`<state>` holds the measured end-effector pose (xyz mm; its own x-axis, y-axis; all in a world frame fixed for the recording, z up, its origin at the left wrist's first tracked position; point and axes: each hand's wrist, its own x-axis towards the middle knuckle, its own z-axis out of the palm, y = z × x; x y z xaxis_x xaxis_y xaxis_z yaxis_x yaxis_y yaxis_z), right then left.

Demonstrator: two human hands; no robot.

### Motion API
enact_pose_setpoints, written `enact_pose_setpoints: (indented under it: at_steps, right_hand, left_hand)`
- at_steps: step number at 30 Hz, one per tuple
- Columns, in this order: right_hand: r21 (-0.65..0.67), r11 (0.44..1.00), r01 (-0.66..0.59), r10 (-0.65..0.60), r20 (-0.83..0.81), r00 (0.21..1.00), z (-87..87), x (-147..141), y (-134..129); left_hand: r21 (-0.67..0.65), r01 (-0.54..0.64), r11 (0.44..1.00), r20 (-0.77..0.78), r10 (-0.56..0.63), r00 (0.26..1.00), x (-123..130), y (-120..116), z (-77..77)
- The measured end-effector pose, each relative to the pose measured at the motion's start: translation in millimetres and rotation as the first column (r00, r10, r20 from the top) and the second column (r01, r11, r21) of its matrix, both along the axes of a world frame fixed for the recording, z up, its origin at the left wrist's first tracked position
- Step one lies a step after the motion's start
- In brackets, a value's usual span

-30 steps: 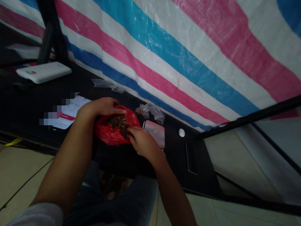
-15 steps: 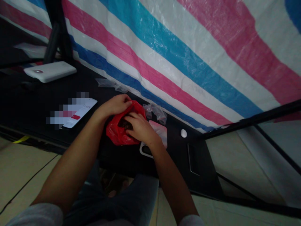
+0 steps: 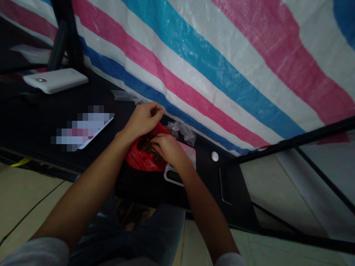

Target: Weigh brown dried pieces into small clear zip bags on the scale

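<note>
A red plastic bag (image 3: 138, 159) lies open on the black table, with crumbly brown dried plant bits (image 3: 146, 144) showing inside. My right hand (image 3: 170, 149) reaches into its opening from the right, fingers curled into the bits. Over the bag's far rim is my left hand (image 3: 146, 117), its thumb and fingers pinched together; something dark shows between them, too small to name. Partly under my right wrist, beside the bag, sits a white digital scale (image 3: 168, 177) with a dark display and a pale pinkish top.
Small clear plastic bags (image 3: 187, 133) lie behind the scale, another (image 3: 123, 96) further left. A lit phone (image 3: 97, 136) and a white box-like device (image 3: 61, 81) are on the left. To the right are a white round object (image 3: 215, 156) and a dark flat tray-like thing (image 3: 226, 188). A striped tarp (image 3: 194, 74) hangs behind.
My left hand has risen from the bag's rim and shifted slightly right, its fingers pinched. The bag's mouth shows more of the brown bits. My right hand stays in the bag.
</note>
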<state>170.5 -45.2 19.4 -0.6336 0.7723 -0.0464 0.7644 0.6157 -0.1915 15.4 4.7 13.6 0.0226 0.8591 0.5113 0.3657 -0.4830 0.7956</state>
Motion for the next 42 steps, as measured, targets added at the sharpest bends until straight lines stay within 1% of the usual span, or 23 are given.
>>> enact_pose_setpoints:
  at_steps: [3,6,8,12,14,17,21,23,25,28,30,33,37,42]
  right_hand:
    - [-0.013,0.999,0.032,-0.032,0.022,0.999,9.5,4,-1]
    - [-0.009,0.998,0.068,-0.068,-0.021,0.997,16.5,10,-2]
    - [-0.013,0.997,0.082,-0.082,-0.059,0.995,17.3,13,-1]
    - [-0.045,0.995,0.086,-0.09,-0.094,0.991,13.8,17,2]
    - [-0.058,0.995,0.079,-0.087,-0.15,0.985,15.2,19,3]
    - [-0.069,0.995,0.073,-0.088,-0.244,0.966,27.0,27,-1]
    - [-0.072,0.992,0.102,-0.118,-0.284,0.951,52.7,50,-11]
    - [-0.078,0.988,0.132,-0.148,-0.27,0.951,62.6,67,-13]
    - [-0.098,0.979,0.177,-0.195,-0.227,0.954,67.9,84,-12]
    - [-0.137,0.964,0.227,-0.243,-0.121,0.962,68.9,105,-9]
    - [-0.164,0.958,0.235,-0.251,-0.086,0.964,67.0,115,-8]
    - [-0.178,0.958,0.225,-0.238,-0.055,0.97,63.9,121,-9]
    - [-0.138,0.967,0.214,-0.213,0.023,0.977,62.1,121,-10]
    - [-0.094,0.983,0.161,-0.151,0.1,0.983,61.9,123,-10]
  left_hand:
    - [0.0,0.018,1.0,-0.04,-0.018,0.999,0,0,0.7]
    - [0.004,0.05,0.999,-0.067,-0.05,0.997,0,-1,1.0]
    - [0.003,0.069,0.998,-0.081,-0.068,0.994,1,-1,0.1]
    - [0.004,0.092,0.996,-0.1,-0.091,0.991,3,0,-2.6]
    - [0.001,0.103,0.995,-0.112,-0.102,0.988,3,0,-3.2]
    - [-0.011,0.127,0.992,-0.142,-0.128,0.982,3,0,-3.6]
    - [-0.006,0.174,0.985,-0.163,-0.173,0.971,3,2,-6.2]
    - [-0.006,0.192,0.981,-0.167,-0.19,0.967,3,3,-8.2]
    - [-0.008,0.204,0.979,-0.179,-0.203,0.963,3,4,-9.7]
    - [-0.01,0.212,0.977,-0.207,-0.209,0.956,3,3,-9.7]
    - [-0.018,0.214,0.977,-0.221,-0.213,0.952,3,3,-8.4]
    - [-0.035,0.206,0.978,-0.247,-0.208,0.946,2,1,-6.1]
    - [-0.046,0.206,0.977,-0.27,-0.211,0.94,2,1,-5.2]
    - [-0.057,0.204,0.977,-0.275,-0.212,0.938,4,2,-7.1]
